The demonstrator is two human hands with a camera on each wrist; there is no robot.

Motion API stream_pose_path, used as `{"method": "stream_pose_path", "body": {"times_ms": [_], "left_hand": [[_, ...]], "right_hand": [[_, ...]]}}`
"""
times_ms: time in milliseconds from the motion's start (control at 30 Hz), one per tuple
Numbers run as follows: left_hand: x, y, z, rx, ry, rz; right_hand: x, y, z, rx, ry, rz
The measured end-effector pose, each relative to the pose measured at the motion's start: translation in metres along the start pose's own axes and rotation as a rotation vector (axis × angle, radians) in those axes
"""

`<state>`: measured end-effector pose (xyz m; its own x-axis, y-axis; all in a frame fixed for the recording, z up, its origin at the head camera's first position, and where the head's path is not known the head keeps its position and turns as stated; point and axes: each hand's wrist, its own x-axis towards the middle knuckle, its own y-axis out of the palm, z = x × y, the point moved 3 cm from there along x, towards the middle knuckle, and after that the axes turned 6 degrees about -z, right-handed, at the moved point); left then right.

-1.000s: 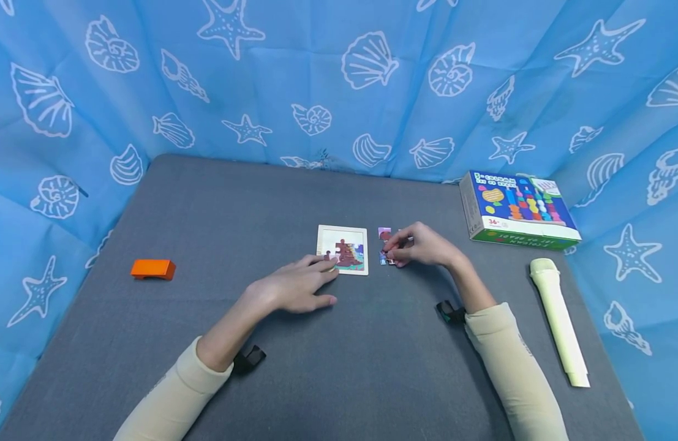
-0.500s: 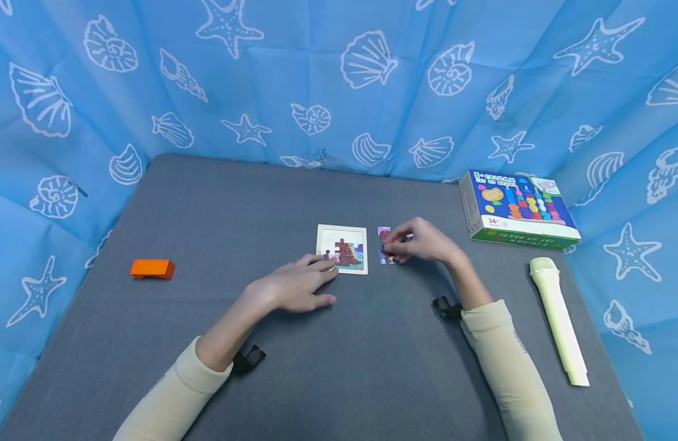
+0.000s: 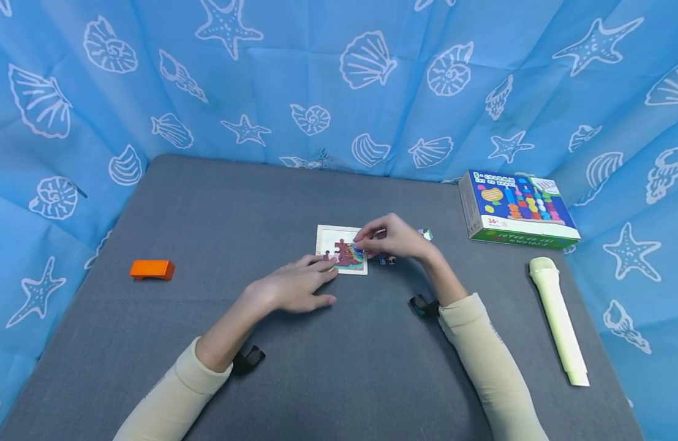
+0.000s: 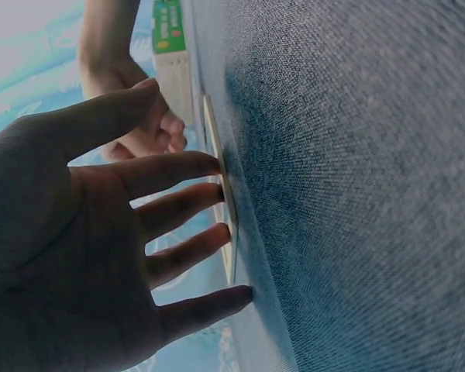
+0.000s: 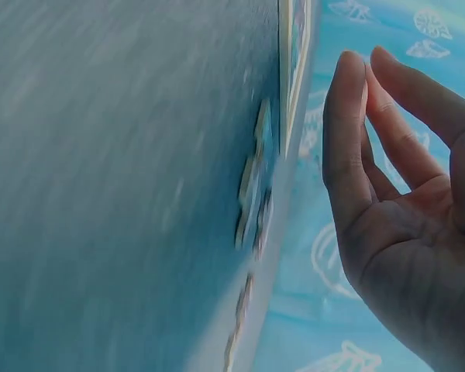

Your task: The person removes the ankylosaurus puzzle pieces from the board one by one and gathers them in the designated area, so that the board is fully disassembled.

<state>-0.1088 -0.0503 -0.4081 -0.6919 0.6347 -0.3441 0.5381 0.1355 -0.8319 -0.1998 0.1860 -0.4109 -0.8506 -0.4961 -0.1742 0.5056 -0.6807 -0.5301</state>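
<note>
The square puzzle board (image 3: 344, 271), partly filled with joined pieces, lies mid-table. My left hand (image 3: 302, 285) rests fingers spread, fingertips on its lower left edge; in the left wrist view my left hand (image 4: 85, 225) touches the board's edge (image 4: 231, 201). Over the board's upper right side is my right hand (image 3: 391, 239), thumb and fingers pinching a small blue piece (image 3: 359, 248). In the right wrist view the fingertips of my right hand (image 5: 403, 170) meet, the piece barely visible. Loose pieces (image 3: 387, 260) lie right of the board, partly under the hand, and edge-on in the right wrist view (image 5: 252, 194).
An orange block (image 3: 152, 269) lies at the left. The bead-set box (image 3: 520, 211) stands at the back right, with a pale microphone-shaped object (image 3: 559, 321) in front of it. A blue shell-patterned curtain (image 3: 311, 79) surrounds the grey table (image 3: 234, 214).
My right hand has moved left from the loose pieces to the board, a small piece at its fingertips. A loose piece at the far right has come into sight. The left hand has stayed put.
</note>
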Motion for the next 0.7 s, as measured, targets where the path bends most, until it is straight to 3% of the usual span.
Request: {"method": "stream_pose_path", "body": {"times_ms": [200,333,600,700], "left_hand": [[-0.003,-0.003,-0.001,-0.014,0.019,-0.011],[-0.004,-0.003,-0.002,-0.019,0.020,-0.008],[0.000,0.000,0.002,-0.015,0.011,-0.002],[0.008,0.010,0.013,-0.023,0.030,-0.014]], "right_hand": [[0.017,0.012,0.004,-0.009,-0.039,0.047],[0.024,0.019,0.005,-0.015,-0.016,0.070],[0.033,0.024,0.010,-0.112,0.039,-0.002],[0.034,0.025,0.012,-0.152,0.060,-0.017]]}}
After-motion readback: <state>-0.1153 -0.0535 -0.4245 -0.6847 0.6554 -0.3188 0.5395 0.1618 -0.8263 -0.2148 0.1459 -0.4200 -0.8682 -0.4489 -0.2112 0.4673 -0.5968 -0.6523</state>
